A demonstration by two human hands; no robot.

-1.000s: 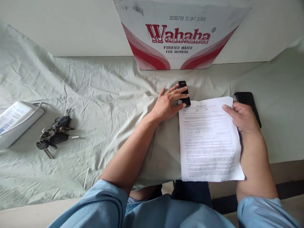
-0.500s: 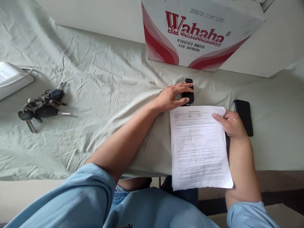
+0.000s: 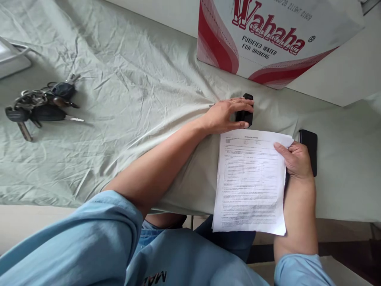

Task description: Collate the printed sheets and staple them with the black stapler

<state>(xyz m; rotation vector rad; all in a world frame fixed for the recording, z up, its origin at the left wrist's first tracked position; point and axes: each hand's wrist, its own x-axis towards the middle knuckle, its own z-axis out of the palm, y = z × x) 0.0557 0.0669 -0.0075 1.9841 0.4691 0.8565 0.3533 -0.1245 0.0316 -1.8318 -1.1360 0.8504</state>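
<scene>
A: Now, the left hand point(image 3: 228, 116) has its fingers curled round the small black device point(image 3: 245, 112) on the tabletop point(image 3: 133, 99), just above the printed sheet point(image 3: 250, 182).

B: Grip it by the sides, squarely. The right hand point(image 3: 293, 161) pinches the sheet's edge; keep it flat.

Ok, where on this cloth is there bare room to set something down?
The widest bare cloth lies between the keys and the left hand. Another patch lies right of the phone. It is crowded around the small black device, paper, right hand and box.
</scene>
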